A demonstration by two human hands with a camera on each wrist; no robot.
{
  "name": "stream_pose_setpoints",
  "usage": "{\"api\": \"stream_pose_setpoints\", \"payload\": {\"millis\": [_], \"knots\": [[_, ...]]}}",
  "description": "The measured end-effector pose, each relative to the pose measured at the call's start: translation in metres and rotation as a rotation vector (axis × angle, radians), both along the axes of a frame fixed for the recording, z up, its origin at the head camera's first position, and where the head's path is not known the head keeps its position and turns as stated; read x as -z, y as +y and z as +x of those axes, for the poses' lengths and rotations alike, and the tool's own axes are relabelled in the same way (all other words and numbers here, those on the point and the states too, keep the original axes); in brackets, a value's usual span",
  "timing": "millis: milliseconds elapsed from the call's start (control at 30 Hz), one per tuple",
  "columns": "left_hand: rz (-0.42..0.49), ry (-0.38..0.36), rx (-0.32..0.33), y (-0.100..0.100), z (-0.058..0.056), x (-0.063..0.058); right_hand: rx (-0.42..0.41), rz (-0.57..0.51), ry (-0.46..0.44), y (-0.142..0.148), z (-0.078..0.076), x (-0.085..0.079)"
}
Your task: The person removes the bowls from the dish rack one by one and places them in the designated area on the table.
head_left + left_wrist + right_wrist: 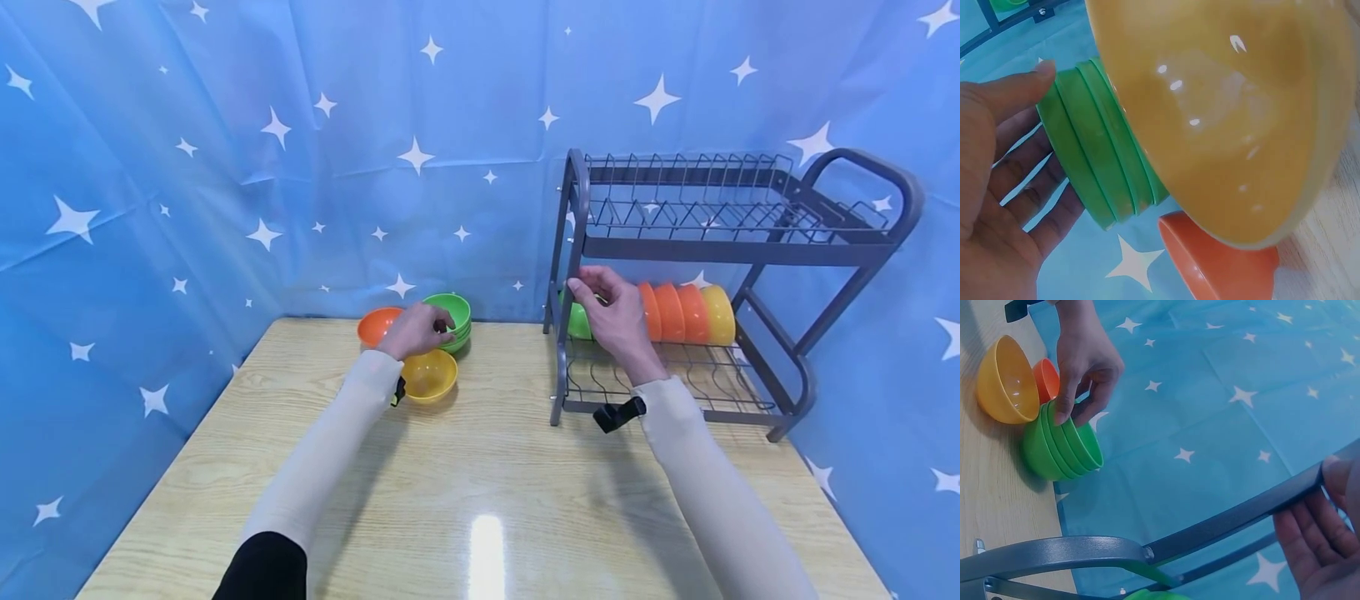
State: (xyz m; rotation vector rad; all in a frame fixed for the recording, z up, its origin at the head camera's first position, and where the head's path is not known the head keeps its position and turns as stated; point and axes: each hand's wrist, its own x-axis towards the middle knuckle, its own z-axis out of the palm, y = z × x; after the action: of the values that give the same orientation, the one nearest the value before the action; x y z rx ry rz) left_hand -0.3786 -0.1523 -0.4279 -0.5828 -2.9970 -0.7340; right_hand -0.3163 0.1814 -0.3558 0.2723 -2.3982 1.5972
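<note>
My left hand is at a stack of several green bowls, its thumb over the rim and its fingers curled at the mouth of the uppermost green bowl. Beside the stack stand a yellow bowl and an orange bowl, partly hidden by that hand in the head view. On the right, my right hand pinches the upright post of a dark two-tier dish rack between thumb and fingers. A green bowl stands on the lower tier behind this hand.
Several orange bowls and a yellow bowl stand on edge in a row on the rack's lower tier. The upper wire basket overhangs them. A blue star-patterned curtain backs the wooden table.
</note>
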Motion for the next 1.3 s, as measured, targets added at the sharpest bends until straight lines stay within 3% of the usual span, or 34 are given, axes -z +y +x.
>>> {"api": "stream_pose_setpoints", "payload": {"millis": [200, 433, 633, 867, 1067, 1300], "knots": [[0.036, 0.032, 0.011, 0.006, 0.0, -0.001, 0.004, 0.002, -0.006, 0.0, 0.0, 0.0], [0.076, 0.143, 0.067, 0.024, 0.003, -0.005, 0.005, -0.008, 0.002, -0.001, 0.0, 0.0], [0.073, 0.148, 0.071, 0.04, 0.01, -0.011, 0.01, 0.009, 0.037, 0.0, 0.0, 0.002], [0.159, 0.15, 0.1, 0.056, 0.018, -0.022, -0.001, 0.026, 0.024, 0.0, -0.001, 0.001], [0.289, 0.175, 0.146, 0.072, 0.025, -0.036, -0.054, 0.023, 0.025, 0.005, -0.006, -0.002], [0.394, 0.176, 0.185, 0.092, 0.034, -0.051, -0.083, 0.114, 0.01, 0.022, -0.01, 0.005]]}}
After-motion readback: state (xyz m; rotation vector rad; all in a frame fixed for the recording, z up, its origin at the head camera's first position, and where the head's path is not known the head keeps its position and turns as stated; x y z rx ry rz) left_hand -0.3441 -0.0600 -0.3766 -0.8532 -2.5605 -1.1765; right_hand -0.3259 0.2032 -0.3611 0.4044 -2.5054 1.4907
